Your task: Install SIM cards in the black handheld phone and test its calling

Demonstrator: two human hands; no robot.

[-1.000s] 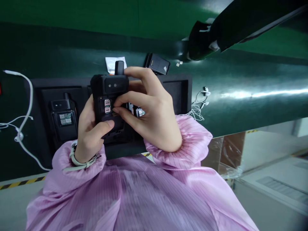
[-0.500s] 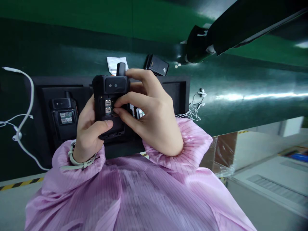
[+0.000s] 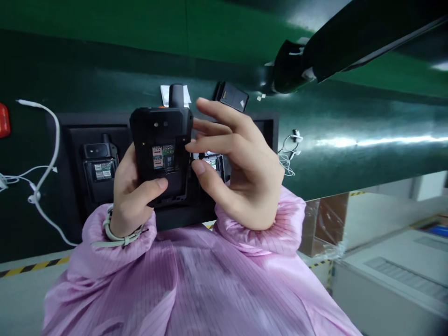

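My left hand (image 3: 135, 196) grips a black handheld radio (image 3: 161, 126) with a stubby antenna, thumb across its lower back. The radio's back faces me, its battery bay uncovered, with metal card slots and a strip of green circuit board showing. Just right of the radio, my right hand (image 3: 241, 163) has its fingers apart, and nothing shows between them. A second, similar radio (image 3: 100, 170) lies in the black tray (image 3: 72, 140) on the left, its bay uncovered too. Partly hidden behind my right hand is another such radio (image 3: 213, 161) in the tray.
Beyond the tray lie a black battery pack (image 3: 234, 96) and a white packet (image 3: 166, 94). White cables (image 3: 52, 126) run along the left, near a red object (image 3: 4, 120). More thin wires (image 3: 289, 154) sit right of the tray. A dark arm-like shape (image 3: 315, 56) reaches in from upper right.
My right hand has drawn back to the right from the radio's card slots, and its fingers have spread. The left hand still holds the radio.
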